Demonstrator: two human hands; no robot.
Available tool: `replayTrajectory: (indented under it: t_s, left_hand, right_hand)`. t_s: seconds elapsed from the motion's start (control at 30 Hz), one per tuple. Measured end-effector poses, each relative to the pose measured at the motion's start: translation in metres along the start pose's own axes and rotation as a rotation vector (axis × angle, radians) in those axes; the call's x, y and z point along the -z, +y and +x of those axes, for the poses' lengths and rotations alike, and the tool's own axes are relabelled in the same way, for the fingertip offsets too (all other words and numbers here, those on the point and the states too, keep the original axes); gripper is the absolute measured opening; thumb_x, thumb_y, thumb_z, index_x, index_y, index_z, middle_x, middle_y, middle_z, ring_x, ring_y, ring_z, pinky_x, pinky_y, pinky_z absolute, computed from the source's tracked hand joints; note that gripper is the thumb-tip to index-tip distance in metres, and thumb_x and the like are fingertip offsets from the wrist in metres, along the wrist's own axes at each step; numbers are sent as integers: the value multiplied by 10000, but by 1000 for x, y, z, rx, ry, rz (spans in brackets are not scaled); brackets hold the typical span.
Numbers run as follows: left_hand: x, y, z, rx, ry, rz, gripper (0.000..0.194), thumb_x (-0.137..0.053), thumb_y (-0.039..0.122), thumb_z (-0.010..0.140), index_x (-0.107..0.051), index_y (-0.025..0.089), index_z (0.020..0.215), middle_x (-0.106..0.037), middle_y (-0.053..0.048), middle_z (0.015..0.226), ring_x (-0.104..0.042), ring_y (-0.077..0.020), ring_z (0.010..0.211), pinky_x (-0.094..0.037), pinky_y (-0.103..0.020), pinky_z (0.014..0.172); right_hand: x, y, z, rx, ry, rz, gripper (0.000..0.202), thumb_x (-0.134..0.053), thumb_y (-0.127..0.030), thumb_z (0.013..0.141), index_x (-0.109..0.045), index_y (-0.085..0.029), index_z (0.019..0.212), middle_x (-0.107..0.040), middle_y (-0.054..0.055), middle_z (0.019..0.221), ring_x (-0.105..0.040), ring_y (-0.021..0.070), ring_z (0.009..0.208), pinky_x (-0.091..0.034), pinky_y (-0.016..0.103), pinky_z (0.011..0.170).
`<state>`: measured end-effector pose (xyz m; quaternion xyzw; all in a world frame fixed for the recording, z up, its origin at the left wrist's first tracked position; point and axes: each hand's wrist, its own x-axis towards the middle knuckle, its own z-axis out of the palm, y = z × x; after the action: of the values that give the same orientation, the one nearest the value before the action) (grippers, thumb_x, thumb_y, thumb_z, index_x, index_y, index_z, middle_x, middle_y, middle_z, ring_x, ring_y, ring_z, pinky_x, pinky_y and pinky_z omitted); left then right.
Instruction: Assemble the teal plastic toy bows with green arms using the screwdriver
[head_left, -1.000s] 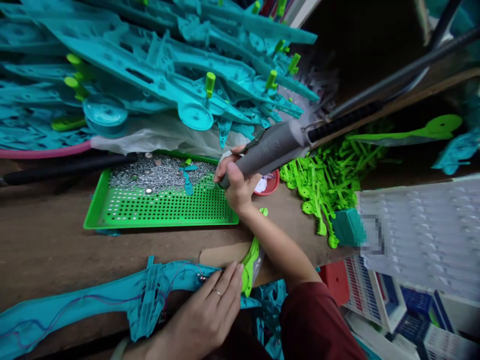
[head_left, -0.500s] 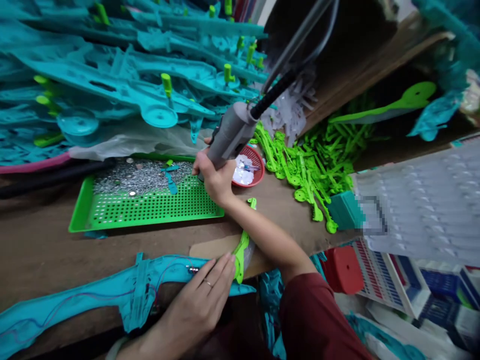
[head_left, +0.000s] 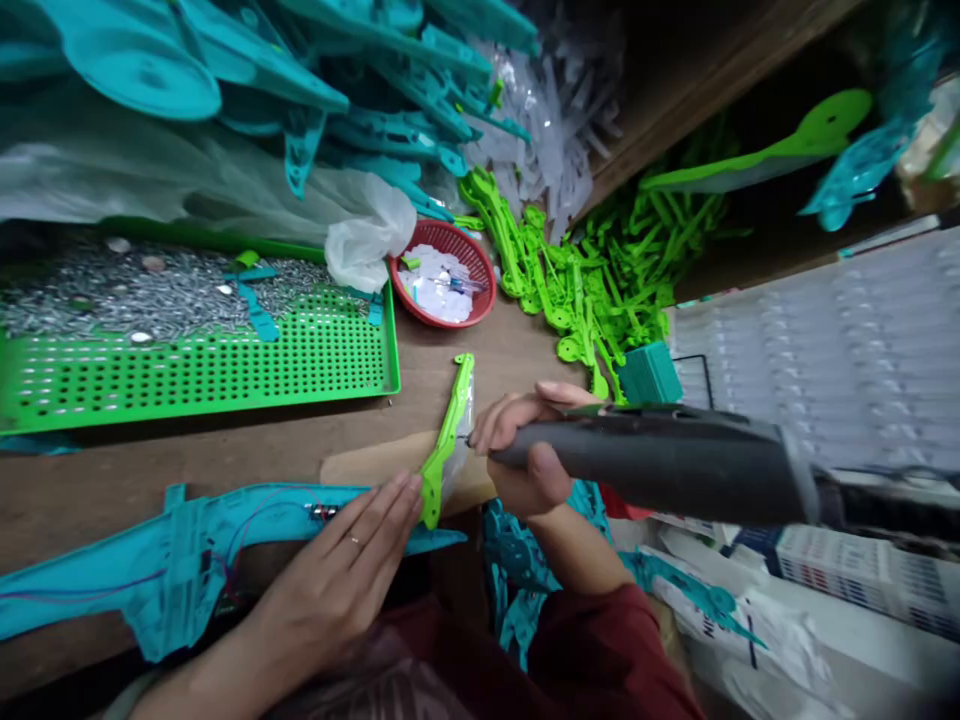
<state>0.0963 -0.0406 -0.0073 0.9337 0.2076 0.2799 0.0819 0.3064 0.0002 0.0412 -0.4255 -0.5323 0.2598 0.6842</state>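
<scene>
My right hand (head_left: 529, 450) is wrapped around a dark grey electric screwdriver (head_left: 645, 458), held nearly level. Its bit points left, close beside a narrow light-green plastic piece (head_left: 448, 430); whether it touches cannot be told. A clear part (head_left: 459, 455) lies along that piece's right side. My left hand (head_left: 352, 560) lies flat, fingers stretched out, fingertips at the lower end of the green piece. Under and beside these fingers is a long blue plastic shell (head_left: 247, 510) with thin wires and a small metal part; my hand hides some of it.
A green perforated tray (head_left: 330, 365) of screws stands at the left, with a red basket (head_left: 480, 262) of white pieces beyond it. Green parts (head_left: 570, 290) are heaped at the back right beside a teal block (head_left: 651, 373). Blue shells (head_left: 150, 70) pile up behind.
My right hand has brought the screwdriver from above the screw tray down and right to the green piece, tilting it level. My left hand stays on the parts; the view has shifted.
</scene>
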Motion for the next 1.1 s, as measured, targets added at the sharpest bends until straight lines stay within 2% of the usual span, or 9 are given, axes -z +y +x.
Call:
replayTrajectory:
  t_s: [0.27, 0.43, 0.6, 0.67, 0.73, 0.8, 0.9, 1.0, 1.1]
  left_hand:
    - [-2, 1, -2, -5, 4, 22, 447, -355, 67, 975, -573, -38, 1352, -560, -246, 1455, -486, -368, 1402, -312, -484, 1206]
    - [-5, 1, -2, -2, 8, 39, 457, -380, 73, 962, -566, -31, 1366, -549, -233, 1473, -506, -359, 1386, -325, -479, 1201]
    - [-4, 1, -3, -19, -5, 75, 469, -397, 110, 948, -579, -14, 1362, -555, -220, 1474, -535, -345, 1360, -332, -475, 1190]
    - [-3, 1, -1, -23, -7, 98, 467, -412, 125, 945, -585, -3, 1359, -579, -205, 1453, -558, -334, 1334, -337, -470, 1186]
    - [-3, 1, 3, -6, -6, 121, 462, -427, 133, 943, -590, 12, 1358, -605, -186, 1431, -578, -317, 1310, -347, -457, 1182]
    - [-3, 1, 6, 24, 7, 130, 448, -431, 128, 939, -603, 17, 1338, -626, -175, 1407, -591, -304, 1295, -349, -447, 1183]
    - [-5, 2, 8, 76, 47, 104, 428, -410, 98, 929, -631, 15, 1287, -653, -169, 1371, -600, -294, 1286, -326, -440, 1198]
    - [-9, 3, 7, 103, 76, 66, 418, -410, 96, 929, -643, 22, 1269, -661, -165, 1360, -601, -297, 1284, -304, -452, 1210]
    - [-9, 2, 6, 95, 75, 59, 410, -442, 121, 935, -643, 28, 1280, -654, -165, 1372, -596, -303, 1287, -299, -467, 1209]
  right_hand:
    - [-1, 26, -9, -103, -59, -51, 321, -581, -463, 884, -462, -358, 1163, -501, -103, 580, -482, 137, 410, -444, 275, 409]
    - [13, 33, -2, -66, -345, 109, 352, -644, -507, 853, -498, -354, 1134, -492, -112, 512, -493, 125, 348, -433, 238, 364]
    - [13, 15, 28, -90, -633, 247, 373, -635, -431, 887, -562, -292, 1226, -518, -93, 518, -509, 107, 364, -430, 214, 370]
    - [-3, 8, 47, -88, -595, 252, 357, -617, -437, 894, -560, -306, 1221, -507, -103, 521, -502, 96, 365, -444, 209, 382]
    - [-32, 13, 67, -50, -416, 213, 321, -613, -491, 883, -545, -352, 1164, -486, -113, 532, -488, 91, 375, -459, 214, 406]
    - [-67, 32, 83, -32, -226, 151, 365, -636, -559, 844, -519, -361, 1127, -467, -110, 553, -488, 100, 403, -466, 235, 433]
    - [-112, 76, 98, -112, -128, 60, 473, -626, -623, 816, -502, -307, 1146, -458, -93, 579, -522, 126, 448, -487, 286, 484]
    - [-131, 105, 102, -124, -103, 31, 527, -622, -651, 800, -490, -283, 1153, -450, -93, 578, -491, 124, 428, -456, 294, 470]
    - [-129, 109, 102, -122, -119, 23, 478, -623, -622, 820, -491, -284, 1131, -446, -98, 578, -487, 118, 428, -446, 286, 473]
